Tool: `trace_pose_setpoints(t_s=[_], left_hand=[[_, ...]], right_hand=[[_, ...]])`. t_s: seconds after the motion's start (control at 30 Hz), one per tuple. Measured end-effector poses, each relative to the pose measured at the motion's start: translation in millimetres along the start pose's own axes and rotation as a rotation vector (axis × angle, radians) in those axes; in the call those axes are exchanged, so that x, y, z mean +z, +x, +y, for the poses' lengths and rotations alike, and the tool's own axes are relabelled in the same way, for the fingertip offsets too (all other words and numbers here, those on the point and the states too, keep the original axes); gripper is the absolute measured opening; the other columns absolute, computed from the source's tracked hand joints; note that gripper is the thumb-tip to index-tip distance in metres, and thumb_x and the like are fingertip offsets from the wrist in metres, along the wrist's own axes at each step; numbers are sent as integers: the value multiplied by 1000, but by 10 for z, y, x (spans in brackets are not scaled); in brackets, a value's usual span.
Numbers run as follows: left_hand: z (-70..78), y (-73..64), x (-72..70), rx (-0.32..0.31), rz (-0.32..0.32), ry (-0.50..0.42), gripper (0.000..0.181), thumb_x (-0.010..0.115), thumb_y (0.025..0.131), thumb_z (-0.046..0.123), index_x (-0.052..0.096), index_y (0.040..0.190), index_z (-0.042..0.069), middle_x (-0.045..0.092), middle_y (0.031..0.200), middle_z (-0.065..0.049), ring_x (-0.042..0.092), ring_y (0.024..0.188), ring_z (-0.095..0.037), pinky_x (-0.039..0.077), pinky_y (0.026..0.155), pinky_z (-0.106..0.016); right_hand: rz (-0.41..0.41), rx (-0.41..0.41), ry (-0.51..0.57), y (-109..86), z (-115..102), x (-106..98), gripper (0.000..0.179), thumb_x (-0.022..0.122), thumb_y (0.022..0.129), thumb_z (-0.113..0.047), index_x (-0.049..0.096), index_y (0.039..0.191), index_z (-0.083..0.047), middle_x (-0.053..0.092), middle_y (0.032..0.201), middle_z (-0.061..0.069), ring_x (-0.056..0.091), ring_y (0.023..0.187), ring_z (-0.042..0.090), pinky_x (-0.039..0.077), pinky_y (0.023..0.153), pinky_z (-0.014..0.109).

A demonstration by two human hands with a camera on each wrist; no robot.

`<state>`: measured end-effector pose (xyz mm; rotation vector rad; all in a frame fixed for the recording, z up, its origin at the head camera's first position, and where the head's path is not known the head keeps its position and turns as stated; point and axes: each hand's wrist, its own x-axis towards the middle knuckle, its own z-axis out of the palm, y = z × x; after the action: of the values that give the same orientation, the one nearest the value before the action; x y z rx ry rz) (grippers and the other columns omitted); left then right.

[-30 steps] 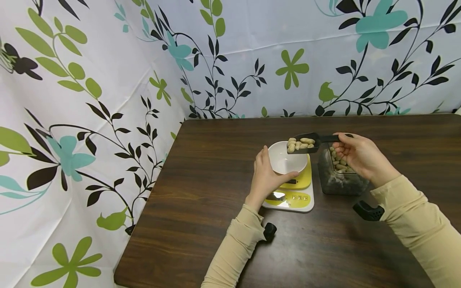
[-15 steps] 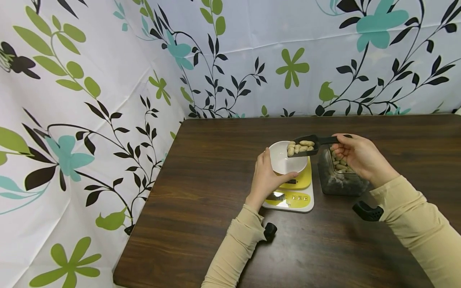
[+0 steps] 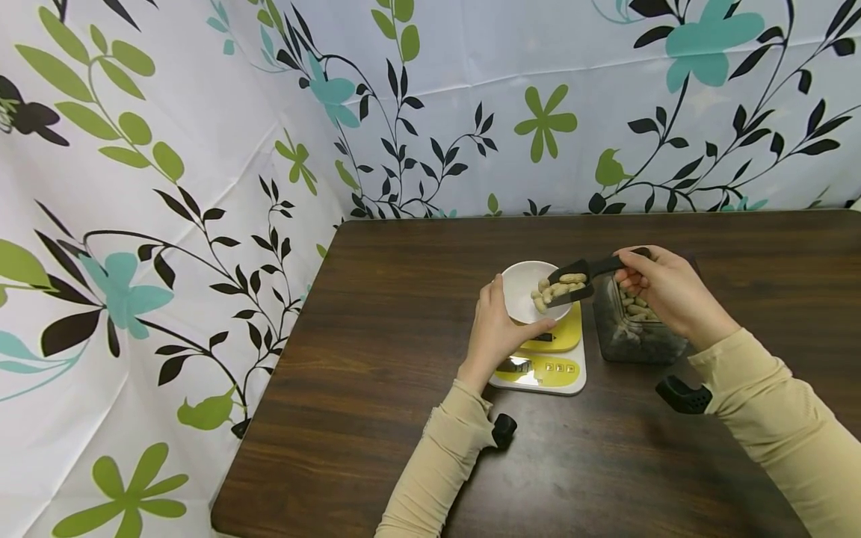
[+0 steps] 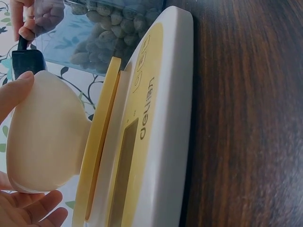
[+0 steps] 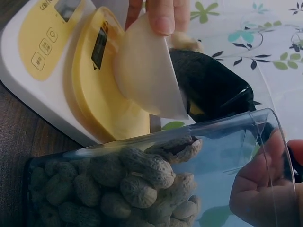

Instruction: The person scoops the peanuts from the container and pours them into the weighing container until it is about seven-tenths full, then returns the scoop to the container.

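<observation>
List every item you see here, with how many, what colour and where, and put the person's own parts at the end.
Table: one, dark brown, under everything
Scale: one, white and yellow, on the table
Bowl: one, white, on the scale
Box: one, clear, right of the scale
Scoop: one, black, tip over the bowl
Peanuts: too many to count, tan, in the box and the scoop
Cloth: sheets uncertain, white with green, teal and black print, behind and left of the table
Wrist devices: two, black, one at each wrist
Sleeves: two, beige, on both arms
Left hand: one, bare, holding the bowl
Right hand: one, bare, gripping the scoop's handle
</observation>
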<state>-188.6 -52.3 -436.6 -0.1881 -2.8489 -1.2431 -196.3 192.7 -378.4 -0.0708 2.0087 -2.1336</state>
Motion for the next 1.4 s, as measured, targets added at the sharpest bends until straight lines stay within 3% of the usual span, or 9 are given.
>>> trace_pose_setpoints(t_s=[0.2, 0.67, 1.03, 1.4], left_hand=[[-19, 10, 7, 7, 1, -9, 113, 79, 65, 53, 18, 150, 11, 34, 144, -11, 40, 127, -24, 44, 100, -41], [-10, 17, -11, 8, -5, -2, 112, 80, 65, 52, 19, 149, 10, 35, 143, -11, 40, 126, -23, 43, 101, -40], [-20, -2, 3, -8, -14, -34, 114, 79, 65, 53, 15, 151, 13, 30, 147, -10, 35, 131, -24, 40, 104, -43], [21, 15, -35, 21, 31, -1, 113, 77, 65, 57, 15, 151, 17, 26, 150, -8, 31, 135, -23, 40, 104, -44]], right_hand=[[21, -23, -42, 0, 6, 28, 27, 51, 95, -33, 45, 112, -13, 57, 80, -8, 49, 73, 6, 41, 65, 18], [20, -87, 88, -21, 20, 48, 23, 52, 95, -25, 46, 112, -10, 58, 80, -6, 52, 73, 8, 45, 67, 17], [13, -87, 105, -9, 31, 38, 22, 52, 96, -23, 46, 112, -10, 58, 80, -5, 52, 73, 7, 45, 67, 17], [-1, -120, 182, -18, -10, 60, 23, 52, 95, -20, 45, 112, -7, 59, 80, -4, 53, 72, 8, 45, 66, 18]])
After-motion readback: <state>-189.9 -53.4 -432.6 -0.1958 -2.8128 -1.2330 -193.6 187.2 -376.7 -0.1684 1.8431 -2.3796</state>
